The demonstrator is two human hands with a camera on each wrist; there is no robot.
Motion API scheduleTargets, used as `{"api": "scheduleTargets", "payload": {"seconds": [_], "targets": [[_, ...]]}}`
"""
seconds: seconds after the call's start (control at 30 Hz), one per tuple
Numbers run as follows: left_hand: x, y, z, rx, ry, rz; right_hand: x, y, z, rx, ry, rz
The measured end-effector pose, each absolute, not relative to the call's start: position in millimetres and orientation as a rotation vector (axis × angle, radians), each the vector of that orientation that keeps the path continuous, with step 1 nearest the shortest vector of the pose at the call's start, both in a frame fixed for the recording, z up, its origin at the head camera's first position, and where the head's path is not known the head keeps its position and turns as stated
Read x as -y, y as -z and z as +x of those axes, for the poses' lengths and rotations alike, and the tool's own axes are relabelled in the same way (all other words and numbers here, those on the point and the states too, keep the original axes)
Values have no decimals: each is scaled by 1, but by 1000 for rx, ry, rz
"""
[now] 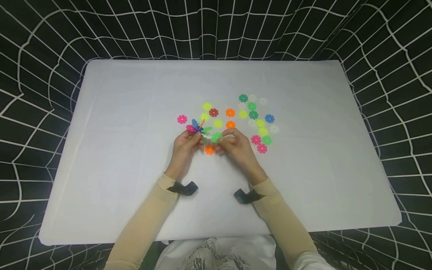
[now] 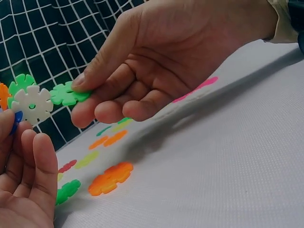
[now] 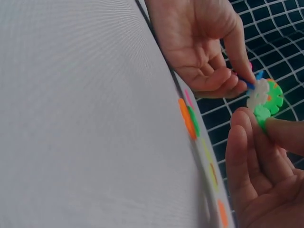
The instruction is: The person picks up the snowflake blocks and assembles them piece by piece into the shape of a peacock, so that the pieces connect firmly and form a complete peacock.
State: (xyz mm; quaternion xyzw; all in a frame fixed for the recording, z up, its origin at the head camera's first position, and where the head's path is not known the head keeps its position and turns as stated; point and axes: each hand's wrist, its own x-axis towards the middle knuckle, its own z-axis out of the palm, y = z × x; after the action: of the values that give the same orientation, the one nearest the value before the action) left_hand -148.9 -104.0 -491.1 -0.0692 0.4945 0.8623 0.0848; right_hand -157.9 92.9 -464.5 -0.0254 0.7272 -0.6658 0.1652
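Observation:
My left hand (image 1: 182,149) pinches a cluster of slotted plastic flower discs by its blue disc (image 3: 249,84). Pink (image 1: 190,128), orange and green discs spread from that cluster, along with a white disc (image 2: 32,105) facing the other hand. Between thumb and forefinger, my right hand (image 1: 239,149) pinches a single light green disc (image 2: 66,94). Its edge is right at the white disc's rim in both wrist views. Both hands are raised over the table, close together. An orange disc (image 1: 209,150) lies on the tabletop just below them.
Several loose discs lie flat on the white table (image 1: 111,150): a pink disc (image 1: 182,119) left of the cluster, a dark red disc (image 1: 213,112) beyond it, and a scattered group with a blue disc (image 1: 269,118) to the right. Dark netting with white lines (image 1: 209,30) surrounds the table.

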Motion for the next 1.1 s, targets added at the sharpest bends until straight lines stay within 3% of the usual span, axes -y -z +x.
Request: {"api": "scheduleTargets", "payload": {"seconds": [0.53,0.8,1.1], "targets": [[104,490,-146,-1771,-2425,-134,-87,463,-152,-2067,1917,-70],[102,493,-146,-1780,-2450,-78,-107,458,-160,-2079,1828,-113],[102,491,-146,-1709,-2435,-37,-134,446,-190,-2662,1092,-108]]}}
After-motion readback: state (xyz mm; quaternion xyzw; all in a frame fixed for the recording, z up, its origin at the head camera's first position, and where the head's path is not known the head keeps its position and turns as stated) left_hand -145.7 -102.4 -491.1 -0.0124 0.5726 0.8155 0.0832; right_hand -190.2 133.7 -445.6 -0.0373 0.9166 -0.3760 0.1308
